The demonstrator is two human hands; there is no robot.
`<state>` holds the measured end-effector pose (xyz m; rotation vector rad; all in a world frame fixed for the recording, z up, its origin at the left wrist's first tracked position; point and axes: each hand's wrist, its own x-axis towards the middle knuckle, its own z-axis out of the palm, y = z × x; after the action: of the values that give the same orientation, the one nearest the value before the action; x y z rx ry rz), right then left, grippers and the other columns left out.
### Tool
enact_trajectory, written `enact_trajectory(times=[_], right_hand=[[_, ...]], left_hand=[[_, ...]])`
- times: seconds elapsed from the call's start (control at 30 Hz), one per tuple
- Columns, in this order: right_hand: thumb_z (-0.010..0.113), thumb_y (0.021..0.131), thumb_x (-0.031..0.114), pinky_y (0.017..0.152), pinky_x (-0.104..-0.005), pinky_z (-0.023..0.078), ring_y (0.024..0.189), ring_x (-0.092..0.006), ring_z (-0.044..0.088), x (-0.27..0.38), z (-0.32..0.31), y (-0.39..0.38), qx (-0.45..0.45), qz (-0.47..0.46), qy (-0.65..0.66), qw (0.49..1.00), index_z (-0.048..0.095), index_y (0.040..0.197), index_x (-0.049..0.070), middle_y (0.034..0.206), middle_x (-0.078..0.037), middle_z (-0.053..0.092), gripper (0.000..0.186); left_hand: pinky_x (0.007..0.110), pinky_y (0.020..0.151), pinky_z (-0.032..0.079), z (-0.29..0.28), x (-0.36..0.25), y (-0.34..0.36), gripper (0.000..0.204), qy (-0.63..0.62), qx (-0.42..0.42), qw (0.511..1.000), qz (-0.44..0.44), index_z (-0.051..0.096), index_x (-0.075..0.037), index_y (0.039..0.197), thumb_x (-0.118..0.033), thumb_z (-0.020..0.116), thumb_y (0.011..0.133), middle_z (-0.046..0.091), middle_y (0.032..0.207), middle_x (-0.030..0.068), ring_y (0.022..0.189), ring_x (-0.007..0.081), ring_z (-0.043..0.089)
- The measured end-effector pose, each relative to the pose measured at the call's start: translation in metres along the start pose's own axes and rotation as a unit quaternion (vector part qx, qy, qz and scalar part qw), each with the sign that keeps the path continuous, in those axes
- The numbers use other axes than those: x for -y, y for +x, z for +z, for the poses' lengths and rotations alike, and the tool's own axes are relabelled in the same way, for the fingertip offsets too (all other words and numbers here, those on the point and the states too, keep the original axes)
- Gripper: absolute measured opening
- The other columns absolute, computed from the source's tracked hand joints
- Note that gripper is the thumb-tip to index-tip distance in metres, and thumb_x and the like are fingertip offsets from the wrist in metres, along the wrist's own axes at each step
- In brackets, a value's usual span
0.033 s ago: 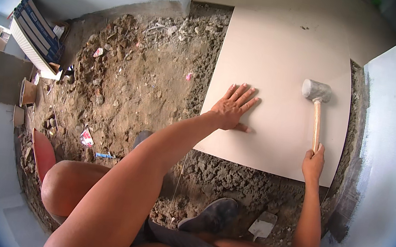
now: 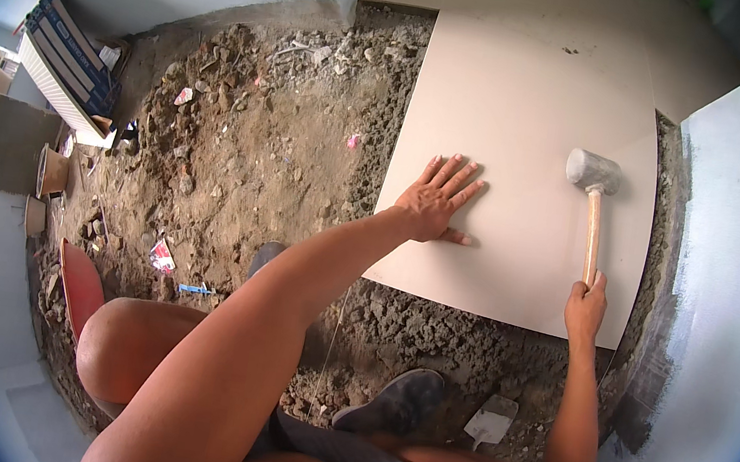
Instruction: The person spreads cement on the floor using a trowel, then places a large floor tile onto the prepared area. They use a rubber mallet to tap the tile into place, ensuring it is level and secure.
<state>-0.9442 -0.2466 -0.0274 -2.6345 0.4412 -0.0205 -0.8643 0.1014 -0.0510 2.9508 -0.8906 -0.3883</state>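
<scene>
A large beige floor tile (image 2: 518, 241) lies on grey mortar in front of me, at the right. Flat on its left part rests my left hand (image 2: 434, 204), fingers spread and nothing in them. My right hand (image 2: 586, 308) is closed around the wooden handle of a rubber mallet (image 2: 594, 172) with a pale grey head. That head is over the tile's right part; whether it touches the surface I cannot tell. Rough wet mortar (image 2: 432, 328) shows along the tile's near edge.
A trowel (image 2: 491, 422) lies on the mortar near my shoe (image 2: 394, 401). Rubble and dirt (image 2: 260, 142) cover the ground at left. Stacked boxes (image 2: 66, 51), a bucket (image 2: 52, 171) and a red basin (image 2: 80, 291) stand along the left wall. A pale wall (image 2: 733, 241) rises at right.
The mallet head has shifted very slightly to the right. My left hand stays in its place on the tile.
</scene>
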Motion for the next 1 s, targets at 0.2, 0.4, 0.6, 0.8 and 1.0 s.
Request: enact_trajectory(times=[0.2,0.4,0.6,0.8,1.0], right_hand=[[0.053,0.102,0.036,0.038,-0.0243,0.038,0.042,-0.0079,0.044,0.095,-0.05,-0.017,0.157,0.103,0.351,0.917,0.051,0.094,0.005,0.06,0.0,0.048,0.032],[0.049,0.103,0.042,0.04,-0.0248,0.038,0.044,-0.0073,0.045,0.153,-0.038,0.006,0.071,-0.147,0.423,0.891,0.05,0.091,0.005,0.058,0.001,0.047,0.039],[0.048,0.102,0.047,0.041,-0.0281,0.041,0.044,-0.0103,0.048,0.112,0.029,0.035,0.092,-0.155,0.153,0.972,0.051,0.086,0.005,0.055,-0.001,0.047,0.045],[0.049,0.101,0.049,0.037,-0.0259,0.037,0.041,-0.0092,0.043,0.144,-0.032,0.005,0.159,-0.077,0.387,0.905,0.054,0.084,0.005,0.056,-0.001,0.046,0.048],[0.047,0.102,0.051,0.036,-0.0254,0.034,0.039,-0.0083,0.042,0.08,-0.026,0.007,0.213,0.04,0.237,0.947,0.053,0.082,0.005,0.055,0.0,0.045,0.05]], left_hand=[[0.039,0.125,-0.002,0.0,-0.017,-0.012,0.109,-0.035,-0.001,0.989,-0.143,0.003,-0.005,0.158,-0.084,0.025,0.086,0.001,0.165,0.0143,0.153,0.0273,-0.005],[0.04,0.125,-0.002,0.005,-0.028,-0.016,0.111,-0.057,-0.024,0.977,-0.205,0.004,0.0,0.156,-0.083,0.029,0.087,0.003,0.165,0.0157,0.153,0.0265,-0.003],[0.04,0.125,-0.001,-0.004,-0.033,-0.011,0.107,-0.078,-0.027,0.977,-0.197,0.007,0.001,0.156,-0.078,0.035,0.089,0.005,0.164,0.0167,0.153,0.0272,-0.002],[0.04,0.125,-0.001,0.009,-0.027,-0.019,0.105,-0.073,-0.031,0.974,-0.214,0.007,0.001,0.156,-0.077,0.031,0.09,0.004,0.165,0.0161,0.153,0.027,-0.002],[0.042,0.125,0.0,0.002,-0.029,-0.013,0.104,-0.067,-0.009,0.979,-0.195,0.006,0.0,0.156,-0.077,0.029,0.091,0.003,0.165,0.0166,0.153,0.0292,-0.002]])
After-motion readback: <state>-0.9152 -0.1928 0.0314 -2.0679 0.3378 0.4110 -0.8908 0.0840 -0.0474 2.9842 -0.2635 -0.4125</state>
